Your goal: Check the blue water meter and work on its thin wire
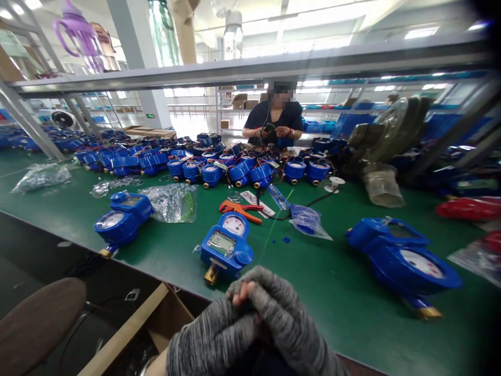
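Note:
Both my hands wear grey knit gloves with bare fingertips and meet at the bottom centre, just off the table's near edge. My left hand (211,339) and my right hand (282,318) are closed and pinched together. A thin green wire (276,224) rises from them up and to the right. A blue water meter (225,248) with a brass fitting lies just beyond my fingers. Orange-handled pliers (240,209) lie behind it.
The green table (344,282) also carries a blue meter at the left (121,219), a larger one at the right (403,258), plastic bags (174,201) (309,219) and several meters in rows at the back. A person (276,120) works opposite. A cardboard box (156,318) and a stool (35,324) stand below.

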The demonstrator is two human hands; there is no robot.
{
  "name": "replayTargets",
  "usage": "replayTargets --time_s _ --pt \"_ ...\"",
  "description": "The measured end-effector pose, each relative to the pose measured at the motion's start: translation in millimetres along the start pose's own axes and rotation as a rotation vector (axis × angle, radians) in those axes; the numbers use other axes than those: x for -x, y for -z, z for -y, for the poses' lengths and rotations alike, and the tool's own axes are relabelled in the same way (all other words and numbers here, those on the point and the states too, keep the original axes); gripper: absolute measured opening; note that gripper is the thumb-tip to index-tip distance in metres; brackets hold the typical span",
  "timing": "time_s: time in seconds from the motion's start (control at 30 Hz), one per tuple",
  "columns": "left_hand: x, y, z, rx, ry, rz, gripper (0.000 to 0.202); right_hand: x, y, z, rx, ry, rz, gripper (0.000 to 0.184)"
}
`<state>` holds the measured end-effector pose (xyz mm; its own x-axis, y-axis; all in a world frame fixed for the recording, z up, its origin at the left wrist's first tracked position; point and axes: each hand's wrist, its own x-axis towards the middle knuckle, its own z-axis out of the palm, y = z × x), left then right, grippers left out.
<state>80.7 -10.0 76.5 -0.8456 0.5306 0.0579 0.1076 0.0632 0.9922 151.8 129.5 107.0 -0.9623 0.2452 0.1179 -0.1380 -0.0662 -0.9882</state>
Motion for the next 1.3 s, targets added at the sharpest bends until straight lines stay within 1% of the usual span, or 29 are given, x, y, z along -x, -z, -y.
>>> replayTargets --time_s 0.03,0.07,0.13,0.17,0.2,0.23,0.33,0.4,0.47,0.53,0.6,0.7,0.77,0.9,1.0,1.1,1.2,1.3 --pt "-3.6 -1.2 -0.7 -0.068 -0.101 0.020 0.026 -0.2 9.6 -3.0 -0.047 0.019 -0.068 0.026" --pt "-8.6 -1.8 -0.4 -0.169 -0.217 0.005 0.025 0.3 20.7 -5.9 -0.072 0.043 -0.137 0.027" --pt "-22.7 -1.8 3.8 -0.437 -0.454 -0.101 0.031 3.5 44.5 -11.0 -0.027 0.082 -0.257 0.027" --pt "-31.6 -1.5 7.4 -0.548 -0.545 -0.148 0.034 6.4 55.6 -13.4 0.018 0.086 -0.303 0.028" --pt "-41.3 -0.9 11.3 -0.591 -0.590 -0.167 0.035 10.0 65.1 -15.7 0.055 0.077 -0.340 0.029" --pt "-51.4 0.2 15.2 -0.554 -0.584 -0.153 0.033 14.2 72.8 -17.9 0.082 0.066 -0.369 0.029" --pt "-81.2 8.2 23.0 -0.267 -0.490 -0.078 0.022 28.0 83.7 -25.2 0.114 0.080 -0.439 0.026" --pt "-99.5 18.8 25.8 -0.134 -0.435 -0.087 0.023 35.4 84.2 -30.7 0.146 0.106 -0.449 0.023" --pt "-115.7 32.2 29.5 -0.045 -0.396 -0.113 0.028 38.8 82.6 -36.5 0.191 0.135 -0.440 0.020" --pt "-128.2 45.2 34.9 0.038 -0.366 -0.145 0.032 36.8 79.9 -41.2 0.220 0.162 -0.432 0.022" --pt "-135.6 54.6 40.3 0.093 -0.349 -0.165 0.034 29.6 76.1 -44.3 0.219 0.169 -0.419 0.023" --pt "-137.8 57.9 43.5 0.138 -0.332 -0.163 0.036 14.2 69.5 -46.0 0.206 0.145 -0.362 0.020" --pt "-135.7 53.5 41.1 0.155 -0.326 -0.144 0.034 4.6 66.0 -46.6 0.215 0.146 -0.335 0.020" --pt "-130.8 39.9 32.9 0.172 -0.329 -0.119 0.031 -7.6 62.8 -49.4 0.239 0.169 -0.350 0.019" --pt "-130.5 35.5 31.8 0.189 -0.339 -0.137 0.029 -11.7 61.3 -52.2 0.267 0.156 -0.352 0.019" --pt "-132.0 37.3 34.7 0.199 -0.339 -0.154 0.030 -13.6 59.5 -54.2 0.287 0.146 -0.353 0.021" --pt "-132.4 39.3 37.1 0.188 -0.338 -0.156 0.031 -14.6 58.4 -54.7 0.279 0.148 -0.384 0.021" --pt "-132.4 38.5 37.3 0.171 -0.341 -0.160 0.029 -15.8 57.2 -53.3 0.295 0.147 -0.385 0.021"
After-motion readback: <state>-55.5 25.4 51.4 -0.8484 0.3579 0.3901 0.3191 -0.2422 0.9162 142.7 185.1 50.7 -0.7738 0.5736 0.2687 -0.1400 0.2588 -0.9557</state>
